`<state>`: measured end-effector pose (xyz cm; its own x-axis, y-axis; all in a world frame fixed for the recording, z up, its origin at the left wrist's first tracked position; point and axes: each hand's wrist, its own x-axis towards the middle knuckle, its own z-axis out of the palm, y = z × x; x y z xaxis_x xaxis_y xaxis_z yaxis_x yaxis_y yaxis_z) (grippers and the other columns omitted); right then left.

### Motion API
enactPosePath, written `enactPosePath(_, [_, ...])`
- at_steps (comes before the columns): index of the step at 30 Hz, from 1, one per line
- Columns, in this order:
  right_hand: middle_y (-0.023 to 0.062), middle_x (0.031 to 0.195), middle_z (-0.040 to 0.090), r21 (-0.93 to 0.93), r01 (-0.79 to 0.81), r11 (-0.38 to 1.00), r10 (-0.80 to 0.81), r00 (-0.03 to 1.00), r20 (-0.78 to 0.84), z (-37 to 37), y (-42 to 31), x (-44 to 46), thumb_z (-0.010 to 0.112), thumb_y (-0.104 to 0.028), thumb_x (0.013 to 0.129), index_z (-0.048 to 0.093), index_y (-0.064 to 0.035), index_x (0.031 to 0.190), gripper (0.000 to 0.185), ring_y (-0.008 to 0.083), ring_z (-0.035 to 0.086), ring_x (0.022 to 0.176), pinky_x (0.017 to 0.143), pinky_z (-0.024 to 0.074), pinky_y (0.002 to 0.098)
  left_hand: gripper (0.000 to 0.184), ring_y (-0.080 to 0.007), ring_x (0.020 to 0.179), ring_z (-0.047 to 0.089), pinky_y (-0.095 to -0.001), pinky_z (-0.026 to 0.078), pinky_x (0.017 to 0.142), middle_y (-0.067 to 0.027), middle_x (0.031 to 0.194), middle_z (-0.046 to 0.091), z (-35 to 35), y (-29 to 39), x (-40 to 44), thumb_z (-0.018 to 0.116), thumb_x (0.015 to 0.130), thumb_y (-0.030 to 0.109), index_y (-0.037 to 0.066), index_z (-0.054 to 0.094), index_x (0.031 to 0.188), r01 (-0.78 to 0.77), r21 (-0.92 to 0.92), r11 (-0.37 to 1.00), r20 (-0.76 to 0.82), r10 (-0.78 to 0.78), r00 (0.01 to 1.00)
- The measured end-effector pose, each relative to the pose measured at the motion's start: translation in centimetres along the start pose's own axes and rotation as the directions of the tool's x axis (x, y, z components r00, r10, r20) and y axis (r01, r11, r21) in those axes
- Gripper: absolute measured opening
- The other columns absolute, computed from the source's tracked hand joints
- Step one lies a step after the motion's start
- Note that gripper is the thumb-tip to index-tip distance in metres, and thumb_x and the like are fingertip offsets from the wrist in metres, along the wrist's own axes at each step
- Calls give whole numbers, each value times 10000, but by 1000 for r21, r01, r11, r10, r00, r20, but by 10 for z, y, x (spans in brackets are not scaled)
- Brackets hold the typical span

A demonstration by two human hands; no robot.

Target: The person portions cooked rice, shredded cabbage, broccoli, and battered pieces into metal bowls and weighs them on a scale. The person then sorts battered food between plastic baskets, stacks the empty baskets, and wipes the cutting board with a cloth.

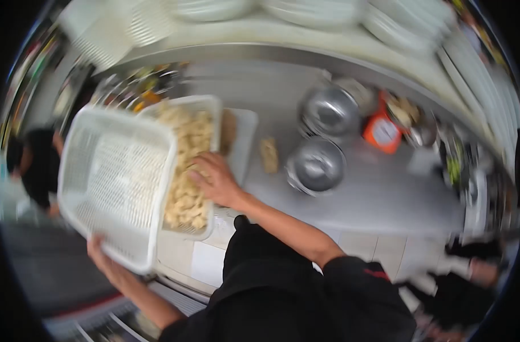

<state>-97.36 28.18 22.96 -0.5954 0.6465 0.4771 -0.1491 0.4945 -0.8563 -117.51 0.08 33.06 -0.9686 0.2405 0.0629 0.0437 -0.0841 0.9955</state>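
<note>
My left hand is at the lower edge of a white perforated basket, its fingers partly hidden and blurred. The basket is tilted and holds small pale bits on its mesh. It overlaps a second white basket full of pale, beige chunks. My right hand rests on those chunks with bent fingers; whether it grips any is hidden. Under the second basket's right side lies a white tray with something brown on it.
Two metal bowls, a beige block and an orange scale stand on the steel counter. White plates line the shelf beyond. One person is at left, another at lower right.
</note>
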Motion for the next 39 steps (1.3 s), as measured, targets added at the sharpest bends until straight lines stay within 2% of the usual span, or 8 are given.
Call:
enactPosePath(6, [95,1043,519,633,-178,753,365,914,-177,-61,-81,-75,414,-383,929,455,-28,1151,421,156,476,1019,893,364,302,617,-298,839,594,-365,512,729,-241,1076,545,35,49,-20,476,576,-12,-138,441,1180,-214,124,969,338,162,927])
enactPosePath(16, [59,1157,490,579,303,757,399,487,-777,-17,-140,-341,596,-200,823,404,-21,1217,474,148,454,1092,927,362,318,365,-192,649,560,-282,467,615,-127,813,588,94,39,-137,573,600,32,-74,558,949,-317,-229,920,767,371,523])
enactPosePath(20, [117,1276,428,616,163,771,555,302,-775,52,-147,-414,606,-134,806,288,8,1341,639,188,425,1161,955,361,306,96,-109,538,514,-228,402,483,-46,652,569,127,-10,-197,588,624,-9,-22,583,719,-361,-15,932,973,98,211])
enactPosePath(23, [112,1203,495,683,332,651,744,-97,-661,110,-132,-462,610,-112,792,339,25,1299,591,205,480,1111,962,373,320,68,-91,497,469,-250,382,465,-9,569,540,124,-88,-275,609,651,57,-2,581,667,-647,5,762,998,-44,-45])
enactPosePath(26, [137,1181,505,659,439,611,792,-335,-511,125,-115,-511,551,-30,748,359,2,1271,558,271,536,1051,928,424,398,175,-115,565,533,-271,430,525,-81,651,606,117,-170,-348,571,683,70,-22,637,816,-452,82,888,915,-247,-318])
enactPosePath(30, [132,1086,534,687,441,577,781,-545,-305,102,-96,-557,504,-18,682,415,-1,1183,509,288,582,953,743,536,448,213,-141,593,570,-267,457,539,-86,698,621,124,-279,-404,598,786,164,-26,609,881,-223,290,931,848,-358,-392])
enactPosePath(32, [149,1048,543,715,419,559,768,-587,-256,94,-62,-580,495,-34,674,426,20,1149,483,298,609,860,630,563,434,263,-153,594,582,-285,476,514,-81,665,595,145,-320,-417,604,813,240,-13,576,880,-396,632,666,588,-745,-315])
enactPosePath(39, [171,897,579,886,263,383,668,-741,-69,61,38,-618,528,-64,675,508,102,1003,368,270,619,740,598,559,411,291,-174,616,580,-313,494,514,-85,729,574,229,-493,-420,576,813,240,9,526,983,-233,844,482,484,-873,-53])
